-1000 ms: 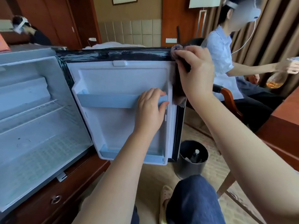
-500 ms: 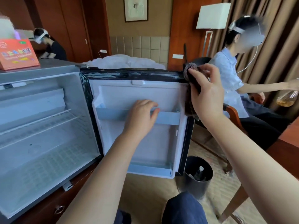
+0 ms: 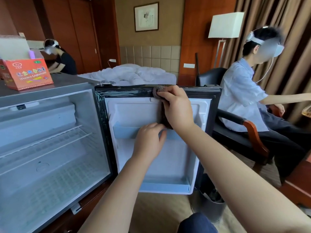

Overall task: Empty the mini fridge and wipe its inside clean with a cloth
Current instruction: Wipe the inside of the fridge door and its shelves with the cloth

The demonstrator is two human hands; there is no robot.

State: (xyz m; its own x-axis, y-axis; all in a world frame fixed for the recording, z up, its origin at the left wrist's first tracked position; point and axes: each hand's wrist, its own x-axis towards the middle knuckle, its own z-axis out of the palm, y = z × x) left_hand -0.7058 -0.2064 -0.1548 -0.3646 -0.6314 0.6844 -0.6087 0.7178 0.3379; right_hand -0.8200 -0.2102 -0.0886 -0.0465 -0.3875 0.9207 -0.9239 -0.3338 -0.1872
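The mini fridge stands open on the left, its white inside bare except for a wire shelf. Its door swings out toward me, black seal around a white liner. My right hand grips a dark grey cloth and presses it against the seal at the top middle of the door; part of the cloth hangs below the hand. My left hand holds the pale blue door shelf rail, fingers curled over its edge.
An orange carton sits on the fridge top. A person sits in an armchair just right of the door. A dark waste bin stands on the floor under the door's right corner. A bed, a floor lamp and another person lie behind.
My right hand slid the cloth left along the door's top seal, from the right corner to the middle. My left hand stayed on the door shelf rail. My view rose.
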